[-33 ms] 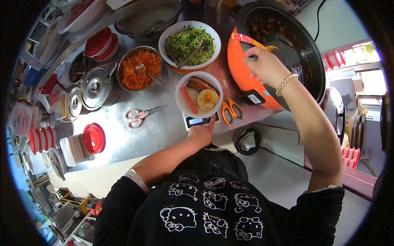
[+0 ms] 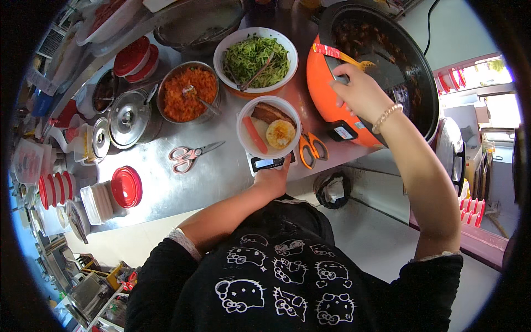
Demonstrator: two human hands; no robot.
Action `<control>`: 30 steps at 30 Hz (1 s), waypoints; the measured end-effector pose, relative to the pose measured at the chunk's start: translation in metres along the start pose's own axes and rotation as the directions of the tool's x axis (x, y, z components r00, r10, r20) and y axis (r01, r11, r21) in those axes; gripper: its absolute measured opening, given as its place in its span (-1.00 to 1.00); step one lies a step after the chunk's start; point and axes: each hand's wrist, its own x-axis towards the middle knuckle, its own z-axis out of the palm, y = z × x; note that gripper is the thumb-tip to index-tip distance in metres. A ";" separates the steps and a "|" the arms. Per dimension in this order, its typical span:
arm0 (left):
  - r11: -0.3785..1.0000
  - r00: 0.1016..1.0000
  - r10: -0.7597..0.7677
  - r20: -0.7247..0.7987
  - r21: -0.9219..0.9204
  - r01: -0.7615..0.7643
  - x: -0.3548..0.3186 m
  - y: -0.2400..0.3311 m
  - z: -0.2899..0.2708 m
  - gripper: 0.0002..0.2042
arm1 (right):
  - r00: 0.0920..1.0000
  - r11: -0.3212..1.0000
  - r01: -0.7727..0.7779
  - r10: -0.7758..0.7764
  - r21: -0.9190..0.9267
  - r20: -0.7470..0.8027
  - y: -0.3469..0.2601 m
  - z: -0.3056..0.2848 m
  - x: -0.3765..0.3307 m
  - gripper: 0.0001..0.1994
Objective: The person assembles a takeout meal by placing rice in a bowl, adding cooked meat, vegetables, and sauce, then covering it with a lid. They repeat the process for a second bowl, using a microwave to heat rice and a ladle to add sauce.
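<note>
A clear round tub holding a sausage, a fried egg, a browned slab of food and something pale sits on a small scale with a lit display. My left hand is at the scale's front edge, one digit stretched up beside the tub; its other fingers are hidden. My right hand is over the near rim of a large orange cooker with dark food inside, its fingers curled; what they hold, if anything, is hidden. Beyond it, a utensil with a red and yellow handle lies across the rim.
Orange-handled scissors lie right of the scale, pink-handled scissors to its left. Behind stand a bowl of shredded greens and a metal pot of orange shreds with a spoon. Lidded pots and a red lid are further left.
My right hand and wrist have shifted very slightly down toward me. My left hand, the tub and the scale look the same.
</note>
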 end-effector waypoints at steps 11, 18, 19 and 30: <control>0.890 0.960 0.246 -0.131 -0.361 -0.278 -0.035 -0.024 -0.003 -0.56 | 0.985 0.758 0.014 0.102 0.652 -0.140 -0.019 0.026 0.008 -0.43; 0.785 0.984 0.048 -0.174 -0.603 -0.145 -0.089 -0.067 -0.004 -0.66 | 0.991 0.734 0.017 0.079 0.678 -0.110 -0.012 0.029 0.024 -0.53; 0.793 0.989 0.014 -0.144 -0.601 -0.099 -0.096 -0.069 -0.008 -0.67 | 0.990 0.701 0.010 0.096 0.713 -0.108 -0.014 0.030 0.027 -0.58; 0.964 0.828 -0.004 -0.560 -0.223 -0.146 -0.069 -0.062 -0.070 -0.69 | 0.969 0.431 0.216 0.016 0.876 -0.247 0.038 0.010 -0.072 -0.75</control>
